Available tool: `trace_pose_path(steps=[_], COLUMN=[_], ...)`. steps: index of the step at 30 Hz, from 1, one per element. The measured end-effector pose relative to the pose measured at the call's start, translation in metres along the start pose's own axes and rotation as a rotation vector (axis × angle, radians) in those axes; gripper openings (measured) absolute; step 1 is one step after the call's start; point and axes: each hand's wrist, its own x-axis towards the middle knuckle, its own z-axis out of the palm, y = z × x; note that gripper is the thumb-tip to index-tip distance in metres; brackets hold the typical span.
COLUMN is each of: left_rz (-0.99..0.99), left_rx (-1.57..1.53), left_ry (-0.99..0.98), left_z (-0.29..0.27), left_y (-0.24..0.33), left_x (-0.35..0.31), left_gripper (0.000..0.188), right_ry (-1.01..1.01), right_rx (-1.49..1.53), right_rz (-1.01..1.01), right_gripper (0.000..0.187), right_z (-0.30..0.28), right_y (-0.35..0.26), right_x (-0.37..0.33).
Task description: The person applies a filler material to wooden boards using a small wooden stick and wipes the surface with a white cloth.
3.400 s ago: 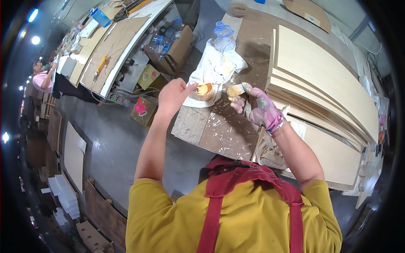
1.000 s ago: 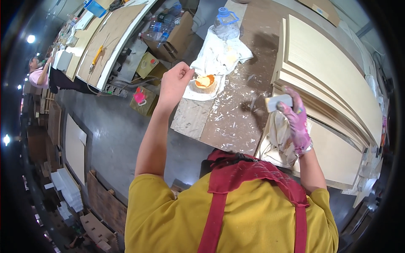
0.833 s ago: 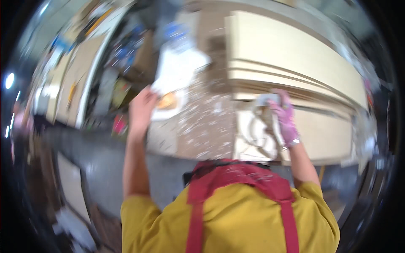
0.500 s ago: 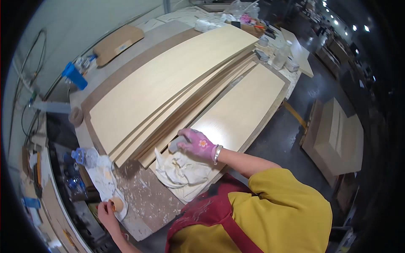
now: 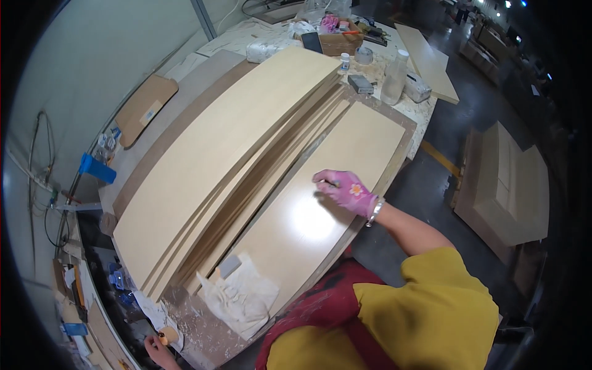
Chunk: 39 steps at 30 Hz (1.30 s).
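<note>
**Gloved right hand (image 5: 348, 190) was over a pale panel (image 5: 370, 139)**

Its fingers (image 5: 322, 178) were curled inward; whether they gripped anything could not be told. The bare left hand (image 5: 160, 353) had its fingers at a small tan cup (image 5: 169, 336), their hold unclear. A flat grey tool (image 5: 229, 265) lay at the edge of a crumpled white cloth (image 5: 243, 302), partly on the panel's near end. Alongside stood stacked pale boards (image 5: 216, 154); beyond the panel's far end sat a grey block (image 5: 361, 84).

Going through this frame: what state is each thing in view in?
Front panel: lying flat
Other panels: stacked, slightly offset
Cloth: crumpled
Grey rectangular tool: lying at the cloth's edge
Cup: open-topped
Clear bottle: upright
Right hand: gloved, curled, contents unclear
Left hand: bare, at the cup
</note>
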Motion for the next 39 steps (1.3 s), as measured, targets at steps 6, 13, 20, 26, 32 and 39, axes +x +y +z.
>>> trace_pose_path(steps=[6, 13, 20, 26, 32, 39], left_rz=[0.028, 0.105, -0.106, -0.277, -0.297, -0.127], left_rx=[-0.115, -0.391, -0.339, -0.484, -0.494, -0.308], left_ry=[0.461, 0.3, 0.336, 0.412, 0.308, 0.167], left_z=[0.032, 0.015, -0.007, -0.003, 0.009, 0.026], left_y=[0.021, 0.104, 0.153, 0.129, 0.145, 0.187], left_x=[-0.023, -0.072, -0.135, -0.179, -0.153, -0.122], left_gripper=[0.028, 0.03, 0.018, 0.012, 0.013, 0.016], right_ry=[0.469, 0.79, 0.439, 0.288, 0.256, 0.284], right_rx=[0.056, -1.099, -0.988, -1.03, -1.025, -0.968], right_rz=[0.077, -0.62, -0.173, 0.055, 0.066, 0.031], right_gripper=[0.021, 0.054, 0.062, 0.062, 0.063, 0.063], right_z=[-0.144, -0.309, -0.453, -0.419, -0.403, -0.387], right_y=[0.049, 0.21, 0.312, 0.331, 0.326, 0.303], right_x=[0.086, 0.293, 0.398, 0.473, 0.47, 0.431])
